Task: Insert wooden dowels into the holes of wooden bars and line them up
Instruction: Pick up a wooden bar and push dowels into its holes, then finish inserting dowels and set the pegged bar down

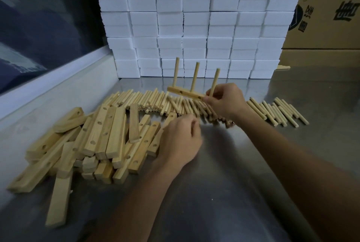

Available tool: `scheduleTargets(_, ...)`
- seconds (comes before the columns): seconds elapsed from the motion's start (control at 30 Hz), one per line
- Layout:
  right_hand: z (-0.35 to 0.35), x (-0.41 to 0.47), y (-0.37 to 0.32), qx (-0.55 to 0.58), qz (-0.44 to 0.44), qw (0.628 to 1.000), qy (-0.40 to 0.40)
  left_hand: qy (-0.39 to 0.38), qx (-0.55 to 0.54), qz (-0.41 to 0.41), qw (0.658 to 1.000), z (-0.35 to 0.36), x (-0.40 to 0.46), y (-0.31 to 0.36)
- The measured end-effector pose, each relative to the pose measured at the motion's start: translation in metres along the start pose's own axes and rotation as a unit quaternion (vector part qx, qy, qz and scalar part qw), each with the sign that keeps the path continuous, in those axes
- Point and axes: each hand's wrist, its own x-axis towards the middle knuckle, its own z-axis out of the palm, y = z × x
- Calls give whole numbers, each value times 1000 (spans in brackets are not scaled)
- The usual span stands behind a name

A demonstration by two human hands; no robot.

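Three dowels [194,76] stand upright in one bar [185,93], which the right hand [226,100] holds raised just right of the frame's centre, its grip pinching the bar's near end around the third dowel's base. Two holes on the bar's facing side show open. Lower, at centre, the left hand [181,140] hangs knuckles-up with fingers curled at the edge of the bar heap; whether its grip pinches anything I cannot tell.

Outward, loose dowels [148,99] lie in a long row across the middle of the steel surface [224,193], running off to the right. Undrilled-looking and drilled bars [101,134] are piled at centre-left. White foam blocks [194,18] stack behind; a cardboard box [331,8] sits upper right.

Judging from this, one bar looks filled and no finished row is visible, so most of the work remains.
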Motion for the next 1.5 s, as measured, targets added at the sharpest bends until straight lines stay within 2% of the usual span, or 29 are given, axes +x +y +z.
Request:
scheduleTargets(0.27,43,109,13,-38,36,999,-16,-57,128,33,990,5,14,-7)
scheduleTargets(0.5,77,167,27,-95,46,993,-59,-56,117,23,991,8,13,-8)
scheduleTargets(0.7,90,186,28,-120,47,991,-43,-72,110,9,991,8,15,-10)
scheduleTargets(0.9,88,176,23,-134,42,990,-11,-70,122,12,990,8,15,-8)
scheduleTargets(1.0,76,165,13,-124,12,991,42,-67,128,11,989,8,14,-7)
scheduleTargets(1.17,48,126,-8,-75,-42,995,44,-63,153,26,986,4,12,-1)
scheduleTargets(1.3,24,76,-20,-32,-70,996,55,-10,205,44,978,-4,5,9)
scheduleTargets(1.5,-5,-1,-8,25,-73,995,68,-24,358,-99,928,-26,3,9)
